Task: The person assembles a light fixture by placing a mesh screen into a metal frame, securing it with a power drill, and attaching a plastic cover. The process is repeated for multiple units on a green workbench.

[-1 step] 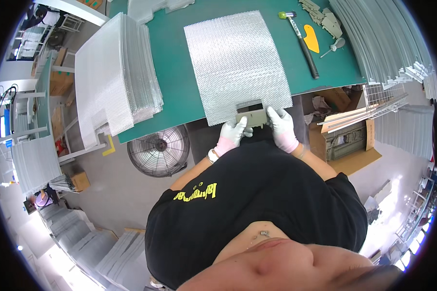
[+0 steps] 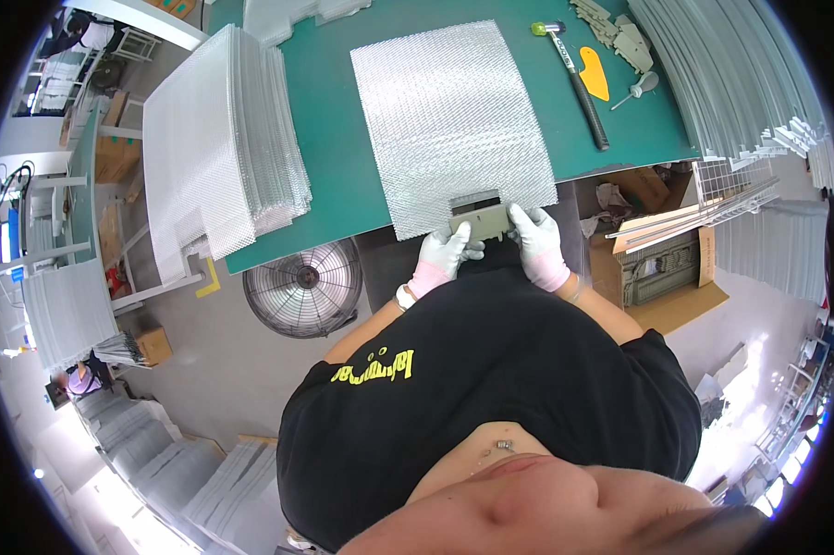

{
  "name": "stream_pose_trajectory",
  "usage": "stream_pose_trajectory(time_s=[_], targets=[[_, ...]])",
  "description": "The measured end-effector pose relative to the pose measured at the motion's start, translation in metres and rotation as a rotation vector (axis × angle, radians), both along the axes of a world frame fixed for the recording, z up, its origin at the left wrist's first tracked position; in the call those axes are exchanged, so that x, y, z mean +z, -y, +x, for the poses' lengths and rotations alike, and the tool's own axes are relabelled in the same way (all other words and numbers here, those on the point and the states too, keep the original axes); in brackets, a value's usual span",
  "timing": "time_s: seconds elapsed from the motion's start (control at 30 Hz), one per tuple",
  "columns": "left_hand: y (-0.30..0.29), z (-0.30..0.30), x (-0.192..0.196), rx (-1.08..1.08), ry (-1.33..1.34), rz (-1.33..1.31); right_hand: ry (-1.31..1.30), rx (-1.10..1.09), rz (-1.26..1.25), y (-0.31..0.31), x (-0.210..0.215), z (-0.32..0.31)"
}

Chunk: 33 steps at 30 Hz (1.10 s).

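A silver mesh sheet (image 2: 454,120) lies on the green worktop (image 2: 334,148), its near edge reaching past the front of the table. At that edge is a rectangular cutout, with a small grey-beige plastic piece (image 2: 482,225) along its near side. My left hand (image 2: 445,255), in a white and pink glove, pinches the piece's left end between thumb and fingers. The right end is gripped by my gloved right hand (image 2: 539,245), thumb and fingers closed round the corner. Whether the piece is seated on the sheet's edge I cannot tell.
Stacked mesh sheets (image 2: 223,139) stand on the left of the worktop. To the right lie a mallet (image 2: 579,88), a yellow scraper (image 2: 594,74), a screwdriver (image 2: 637,90), plastic pieces (image 2: 620,37) and more sheets (image 2: 731,74). Below are a floor fan (image 2: 304,289) and an open carton (image 2: 667,277).
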<state>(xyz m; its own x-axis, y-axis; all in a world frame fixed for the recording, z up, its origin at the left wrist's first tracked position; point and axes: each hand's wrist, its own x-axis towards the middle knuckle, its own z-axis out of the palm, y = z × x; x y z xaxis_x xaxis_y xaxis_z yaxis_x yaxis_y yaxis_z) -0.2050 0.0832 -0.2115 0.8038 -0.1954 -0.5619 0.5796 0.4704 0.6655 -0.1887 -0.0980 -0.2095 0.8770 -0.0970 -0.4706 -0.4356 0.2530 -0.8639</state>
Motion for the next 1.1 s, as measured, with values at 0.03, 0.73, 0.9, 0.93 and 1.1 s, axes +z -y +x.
stream_pose_trajectory(time_s=[0.03, 0.73, 0.9, 0.93, 1.1], targets=[[-0.002, 0.001, 0.002, -0.029, -0.005, -0.064, 0.002, -0.027, 0.025, -0.001, -0.001, -0.001], [0.048, 0.096, 0.084, -0.940, 1.322, 1.591, 0.158, -0.265, 0.074, 0.021, -0.019, -0.021], [0.048, 0.094, 0.082, -0.890, 1.263, 1.616, 0.167, -0.133, 0.090, 0.037, -0.024, -0.008], [0.048, 0.095, 0.082, -0.880, 1.264, 1.611, 0.157, -0.042, 0.050, 0.042, -0.018, -0.008], [0.048, 0.096, 0.082, -0.869, 1.264, 1.600, 0.117, 0.274, 0.075, 0.067, -0.011, -0.002]])
